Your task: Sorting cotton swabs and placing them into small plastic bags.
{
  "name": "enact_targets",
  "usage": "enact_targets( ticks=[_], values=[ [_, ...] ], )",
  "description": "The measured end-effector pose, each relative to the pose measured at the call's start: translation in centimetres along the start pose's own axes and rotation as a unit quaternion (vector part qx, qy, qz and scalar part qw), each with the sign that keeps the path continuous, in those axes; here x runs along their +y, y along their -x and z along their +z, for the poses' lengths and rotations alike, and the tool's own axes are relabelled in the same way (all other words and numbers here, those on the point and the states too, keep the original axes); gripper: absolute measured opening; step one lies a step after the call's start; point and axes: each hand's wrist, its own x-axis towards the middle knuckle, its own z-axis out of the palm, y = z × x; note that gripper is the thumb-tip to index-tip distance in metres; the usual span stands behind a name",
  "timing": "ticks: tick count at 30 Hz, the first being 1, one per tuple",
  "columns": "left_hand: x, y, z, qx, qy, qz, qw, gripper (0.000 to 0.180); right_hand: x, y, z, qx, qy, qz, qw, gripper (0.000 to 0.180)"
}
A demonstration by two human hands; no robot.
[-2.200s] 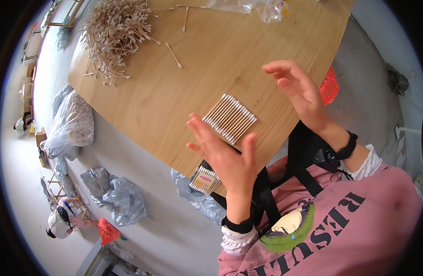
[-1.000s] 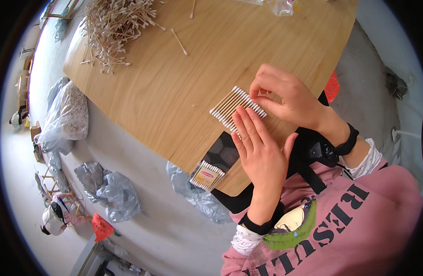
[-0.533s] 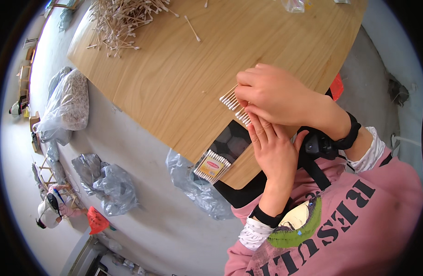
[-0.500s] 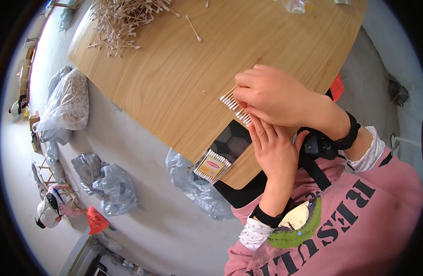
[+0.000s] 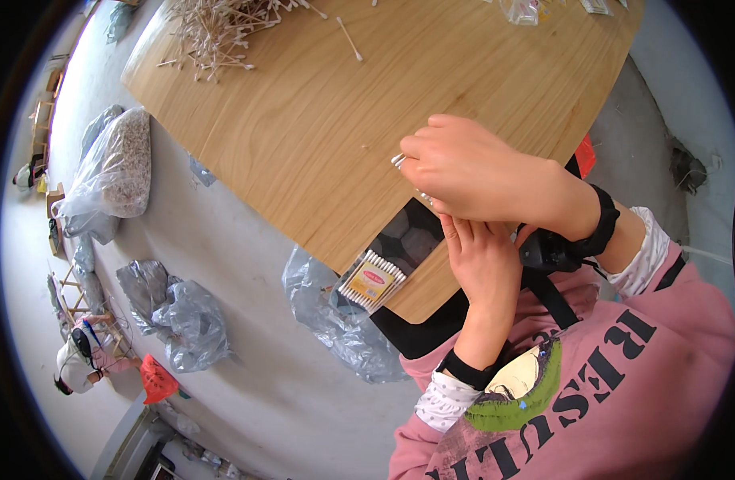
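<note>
My right hand [image 5: 473, 170] is curled, palm down, over a short row of cotton swabs [image 5: 398, 160] on the wooden table. Only a few white tips stick out past its knuckles; the sticks and its fingertips are hidden. Just below it, my left hand [image 5: 487, 264] lies with its fingers stretched out, their ends reaching under the right hand beside more swab tips [image 5: 426, 197]. To the left of my left hand, a flat pack of cotton swabs [image 5: 373, 278] with a yellow and red label rests at the table edge, by a dark hexagon-patterned piece [image 5: 413, 232].
Loose cotton swabs lie in a heap [image 5: 215, 34] at the table's far left, with a single swab [image 5: 350, 38] beside it. Clear plastic packaging [image 5: 521, 11] sits at the far edge. Plastic bags [image 5: 195, 324] and a full sack [image 5: 127, 164] stand on the floor; another person [image 5: 83, 360] is at lower left.
My right hand has turned and come down over the swab row, covering most of the tips that showed before. My left hand has shifted slightly right. The view has moved a little.
</note>
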Motion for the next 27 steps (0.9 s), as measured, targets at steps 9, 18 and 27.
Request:
enact_targets(
  ticks=[9, 18, 27],
  values=[
    [0.3, -0.5, -0.6, -0.042, 0.019, 0.002, 0.999, 0.092, 1.8, 1.4, -2.4, 0.15, -0.19, 0.039, 0.969, 0.012],
    [-0.6, -1.7, -2.0, -0.053, 0.012, -0.011, 0.998, 0.122, 3.7, 11.5, -4.8, 0.309, -0.291, 0.228, 0.876, 0.016],
    [-4.3, -4.1, -4.7, 0.06, 0.013, 0.018, 0.998, 0.063, 5.2, 19.6, -3.5, 0.355, -0.292, 0.34, 0.82, 0.004]
  ],
)
